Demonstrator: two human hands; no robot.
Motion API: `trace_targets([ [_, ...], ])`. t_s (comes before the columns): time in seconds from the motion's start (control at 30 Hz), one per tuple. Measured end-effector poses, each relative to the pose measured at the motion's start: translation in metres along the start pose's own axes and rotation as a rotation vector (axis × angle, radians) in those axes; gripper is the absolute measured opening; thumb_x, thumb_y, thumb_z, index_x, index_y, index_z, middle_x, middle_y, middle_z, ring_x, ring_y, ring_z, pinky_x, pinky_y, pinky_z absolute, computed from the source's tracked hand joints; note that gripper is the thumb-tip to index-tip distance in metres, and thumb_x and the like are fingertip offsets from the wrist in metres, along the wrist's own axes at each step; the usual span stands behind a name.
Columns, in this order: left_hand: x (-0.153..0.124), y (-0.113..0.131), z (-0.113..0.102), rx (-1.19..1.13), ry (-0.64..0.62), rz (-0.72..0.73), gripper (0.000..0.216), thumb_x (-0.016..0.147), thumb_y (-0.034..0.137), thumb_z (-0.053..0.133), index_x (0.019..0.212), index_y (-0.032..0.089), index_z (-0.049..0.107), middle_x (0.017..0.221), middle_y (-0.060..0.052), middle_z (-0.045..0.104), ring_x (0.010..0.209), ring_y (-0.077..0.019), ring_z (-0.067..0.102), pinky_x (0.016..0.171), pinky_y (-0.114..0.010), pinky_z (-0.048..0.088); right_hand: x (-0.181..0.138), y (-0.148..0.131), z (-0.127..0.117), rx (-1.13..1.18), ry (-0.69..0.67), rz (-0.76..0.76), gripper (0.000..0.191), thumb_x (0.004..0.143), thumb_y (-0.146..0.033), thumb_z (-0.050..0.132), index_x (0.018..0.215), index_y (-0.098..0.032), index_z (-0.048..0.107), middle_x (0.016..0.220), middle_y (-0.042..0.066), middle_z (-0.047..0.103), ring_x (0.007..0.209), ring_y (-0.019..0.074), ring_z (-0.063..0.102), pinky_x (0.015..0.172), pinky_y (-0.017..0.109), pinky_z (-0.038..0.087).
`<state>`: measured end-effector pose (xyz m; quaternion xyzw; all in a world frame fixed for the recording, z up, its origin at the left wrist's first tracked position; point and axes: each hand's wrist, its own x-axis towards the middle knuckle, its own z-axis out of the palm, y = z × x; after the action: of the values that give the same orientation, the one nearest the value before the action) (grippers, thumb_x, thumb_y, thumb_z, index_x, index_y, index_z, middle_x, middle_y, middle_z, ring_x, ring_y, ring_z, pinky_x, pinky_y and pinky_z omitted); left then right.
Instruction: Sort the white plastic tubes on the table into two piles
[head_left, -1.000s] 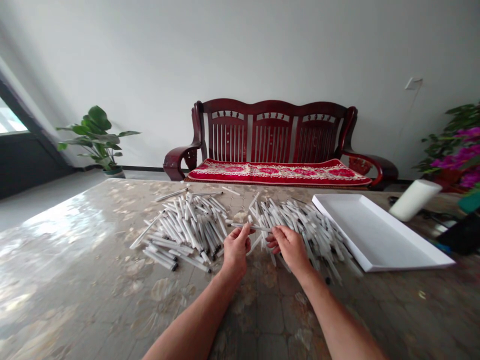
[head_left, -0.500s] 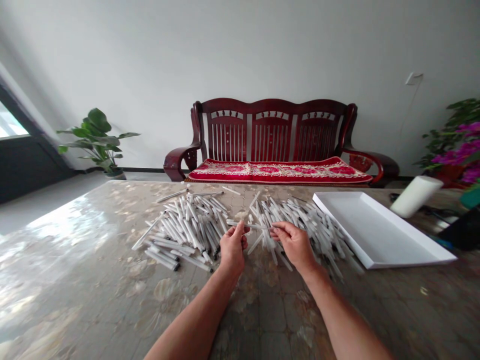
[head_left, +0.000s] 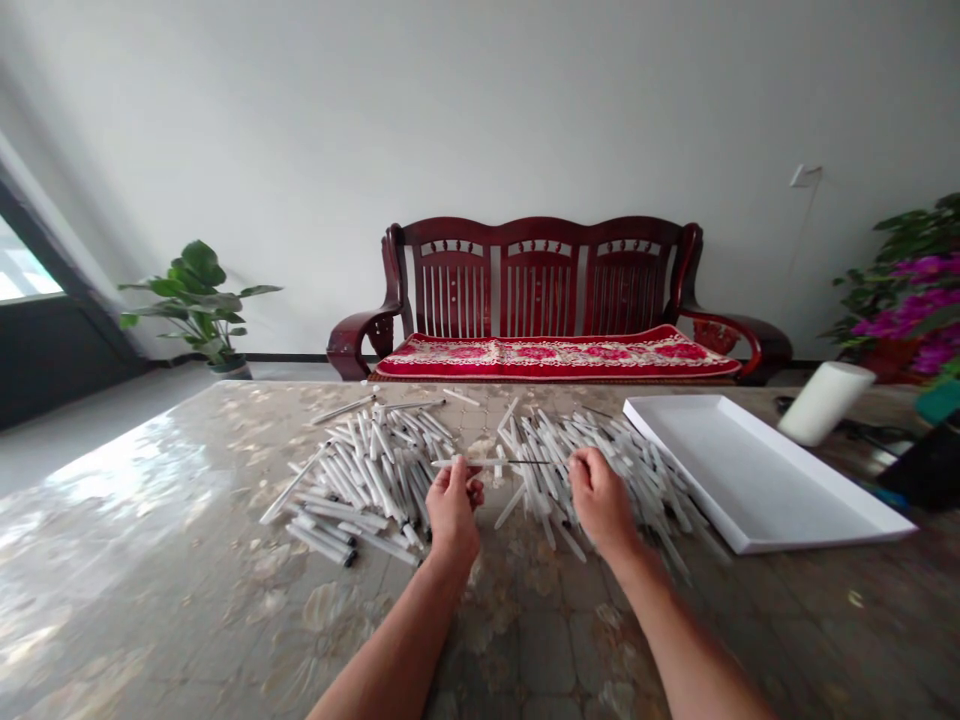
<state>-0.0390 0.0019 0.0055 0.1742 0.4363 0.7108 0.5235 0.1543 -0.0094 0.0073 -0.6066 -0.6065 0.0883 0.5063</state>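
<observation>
Left hand (head_left: 452, 505) is pinching a slim white plastic pen tube (head_left: 469, 462), held level just above the fist. Right hand (head_left: 600, 495) pinches a thin dark refill rod (head_left: 540, 462) that sticks out of the tube's right end. Loose white tube piles (head_left: 367, 465) lie just beyond both grips.

Plain white wall (head_left: 480, 100) with a socket (head_left: 805, 175) at upper right. Against it, a dark red wooden settee (head_left: 540, 280) with a red floral cushion (head_left: 547, 355). Green potted plant (head_left: 195, 300) and dark-framed window (head_left: 26, 285) at left; purple-flowered plant (head_left: 915, 300) at right. Daylight glares on the glossy marbled surface (head_left: 150, 480); grey floor (head_left: 90, 400) beyond.
</observation>
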Motion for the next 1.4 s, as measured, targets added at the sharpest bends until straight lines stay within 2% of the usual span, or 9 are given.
trace_targets([
  [0.13, 0.010, 0.008, -0.004, 0.038, 0.074, 0.078, 0.043, 0.063, 0.053, 0.074, 0.078, 0.018, 0.053, 0.063, 0.004, 0.061, 0.050, -0.0102, 0.060, 0.041, -0.017, 0.040, 0.015, 0.021, -0.015, -0.057, 0.270, 0.131, 0.029, 0.085, -0.043, 0.042, 0.085, -0.020, 0.059, 0.068, 0.005, 0.065, 0.059, 0.0197, 0.059, 0.058, 0.029, 0.044],
  [0.23, 0.013, 0.003, -0.003, 0.210, -0.014, 0.077, 0.035, 0.072, 0.051, 0.066, 0.080, 0.019, 0.054, 0.059, 0.004, 0.059, 0.050, -0.0132, 0.062, 0.040, -0.018, 0.041, 0.015, 0.025, -0.015, -0.096, 0.300, 0.082, 0.026, 0.086, -0.041, 0.045, 0.086, -0.020, 0.060, 0.069, 0.005, 0.067, 0.060, 0.0194, 0.061, 0.058, 0.028, 0.042],
  [0.4, 0.015, -0.014, 0.002, 0.553, -0.243, 0.068, 0.021, 0.079, 0.039, 0.062, 0.078, 0.018, 0.057, 0.055, 0.003, 0.058, 0.050, -0.0162, 0.064, 0.041, -0.021, 0.044, 0.002, 0.015, -0.004, -0.352, 0.199, -0.172, 0.023, 0.089, -0.030, 0.043, 0.081, -0.020, 0.062, 0.071, 0.005, 0.069, 0.062, 0.0182, 0.062, 0.058, 0.027, 0.036],
  [0.67, 0.016, -0.023, 0.002, 0.755, -0.366, 0.073, 0.030, 0.084, 0.017, 0.051, 0.108, 0.013, 0.067, 0.074, -0.004, 0.071, 0.063, -0.0155, 0.068, 0.053, -0.023, 0.051, -0.007, -0.002, -0.003, -0.472, 0.027, -0.360, 0.020, 0.094, -0.025, 0.048, 0.091, -0.020, 0.068, 0.093, 0.007, 0.070, 0.088, 0.0208, 0.061, 0.078, 0.030, 0.042],
  [0.9, 0.017, -0.011, -0.003, 0.697, -0.264, 0.287, 0.020, 0.077, 0.018, 0.059, 0.094, 0.017, 0.070, 0.088, -0.007, 0.075, 0.074, -0.0174, 0.069, 0.067, -0.026, 0.054, -0.037, -0.038, 0.030, -0.299, -0.375, -0.632, 0.033, 0.088, -0.026, 0.062, 0.121, -0.029, 0.063, 0.136, 0.003, 0.058, 0.133, 0.0259, 0.044, 0.114, 0.047, 0.028],
  [1.07, 0.025, 0.005, -0.015, 0.776, -0.158, 0.438, 0.024, 0.078, 0.020, 0.058, 0.100, 0.017, 0.068, 0.098, -0.010, 0.074, 0.088, -0.0210, 0.069, 0.085, -0.034, 0.051, -0.044, -0.030, 0.046, -0.325, -0.413, -0.560, 0.029, 0.086, -0.015, 0.062, 0.112, -0.027, 0.064, 0.125, 0.002, 0.065, 0.132, 0.0267, 0.047, 0.116, 0.052, 0.026],
  [1.2, 0.034, 0.023, -0.009, 1.051, -0.175, 0.513, 0.032, 0.082, 0.021, 0.054, 0.112, 0.016, 0.065, 0.116, -0.013, 0.070, 0.106, -0.0235, 0.066, 0.093, -0.034, 0.047, -0.042, -0.024, 0.048, -0.323, -0.353, -0.520, 0.028, 0.084, -0.013, 0.064, 0.110, -0.024, 0.064, 0.115, 0.003, 0.069, 0.129, 0.0270, 0.049, 0.116, 0.052, 0.026],
  [1.33, 0.057, 0.041, 0.008, 1.711, -0.238, 0.461, 0.040, 0.088, 0.018, 0.046, 0.124, 0.016, 0.060, 0.125, -0.016, 0.066, 0.113, -0.0240, 0.063, 0.094, -0.032, 0.046, -0.042, -0.027, 0.045, -0.295, -0.343, -0.529, 0.020, 0.085, -0.015, 0.063, 0.103, -0.025, 0.066, 0.111, 0.002, 0.070, 0.126, 0.0264, 0.051, 0.116, 0.051, 0.026],
  [1.4, 0.077, 0.047, 0.016, 1.829, -0.231, 0.435, 0.039, 0.086, 0.011, 0.043, 0.119, 0.012, 0.064, 0.120, -0.019, 0.068, 0.112, -0.0269, 0.064, 0.094, -0.036, 0.046, -0.043, -0.029, 0.044, -0.267, -0.348, -0.532, 0.019, 0.087, -0.015, 0.061, 0.102, -0.025, 0.068, 0.112, 0.002, 0.070, 0.124, 0.0261, 0.052, 0.116, 0.051, 0.027],
])
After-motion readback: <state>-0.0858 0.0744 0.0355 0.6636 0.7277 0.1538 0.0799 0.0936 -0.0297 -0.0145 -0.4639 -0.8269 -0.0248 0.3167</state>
